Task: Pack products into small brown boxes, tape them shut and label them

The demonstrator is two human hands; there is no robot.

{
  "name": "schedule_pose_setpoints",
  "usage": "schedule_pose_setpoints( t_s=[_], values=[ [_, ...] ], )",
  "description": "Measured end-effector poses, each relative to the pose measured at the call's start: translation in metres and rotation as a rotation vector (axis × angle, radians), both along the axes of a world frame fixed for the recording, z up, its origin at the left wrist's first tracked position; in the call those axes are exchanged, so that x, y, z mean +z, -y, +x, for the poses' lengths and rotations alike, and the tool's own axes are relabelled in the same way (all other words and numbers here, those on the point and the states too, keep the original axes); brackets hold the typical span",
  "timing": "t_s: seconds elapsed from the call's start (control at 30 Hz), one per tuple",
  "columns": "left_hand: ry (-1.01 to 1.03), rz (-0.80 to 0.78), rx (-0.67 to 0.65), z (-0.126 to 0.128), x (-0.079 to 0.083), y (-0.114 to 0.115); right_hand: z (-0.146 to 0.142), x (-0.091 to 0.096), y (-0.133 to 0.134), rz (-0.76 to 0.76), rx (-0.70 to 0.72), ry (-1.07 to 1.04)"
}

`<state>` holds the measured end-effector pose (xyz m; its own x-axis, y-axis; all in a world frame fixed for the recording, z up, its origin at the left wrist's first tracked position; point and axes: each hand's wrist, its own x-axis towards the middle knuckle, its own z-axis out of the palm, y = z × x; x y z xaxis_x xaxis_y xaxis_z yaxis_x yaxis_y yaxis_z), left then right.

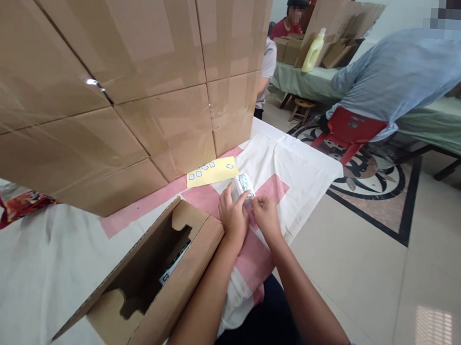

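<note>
Over the table's front right part, my left hand (234,209) is wrapped round a small clear-and-white box (245,184) with green print on its face. My right hand (265,212) pinches at the near right corner of that box, its fingertips pressed together. Whether a small sticker sits between those fingertips I cannot make out. Just beyond the box lies a yellow sheet (213,172) bearing several small dark-edged labels. By my left forearm stands an open cardboard carton (192,284), with a similar printed box (176,263) partly visible inside.
Stacked taped cartons (160,100) form a wall along the table's far left side. A red snack-like packet (21,204) lies at the left. Beyond the table edge, a person in blue (412,74) sits on a red chair (354,128); other people are farther back.
</note>
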<state>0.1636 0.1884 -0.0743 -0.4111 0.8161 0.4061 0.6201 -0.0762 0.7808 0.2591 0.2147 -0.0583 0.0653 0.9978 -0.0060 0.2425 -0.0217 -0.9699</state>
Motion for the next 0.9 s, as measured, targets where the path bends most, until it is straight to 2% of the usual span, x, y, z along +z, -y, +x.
schedule_pose_setpoints(
  t_s=[0.2,0.37,0.73,0.9],
  values=[
    [0.003,-0.042,0.003,0.002,0.002,0.0,0.002,-0.001,0.002,-0.037,0.028,0.016],
    [0.045,-0.036,0.017,0.001,0.003,0.0,0.004,-0.002,0.005,-0.075,0.093,-0.077],
    [0.29,-0.052,-0.012,-0.006,0.004,-0.02,0.003,-0.003,0.011,-0.049,0.121,-0.203],
    [0.4,-0.044,-0.03,-0.01,-0.003,-0.028,0.001,-0.005,0.009,0.005,0.1,-0.174]
  ],
)
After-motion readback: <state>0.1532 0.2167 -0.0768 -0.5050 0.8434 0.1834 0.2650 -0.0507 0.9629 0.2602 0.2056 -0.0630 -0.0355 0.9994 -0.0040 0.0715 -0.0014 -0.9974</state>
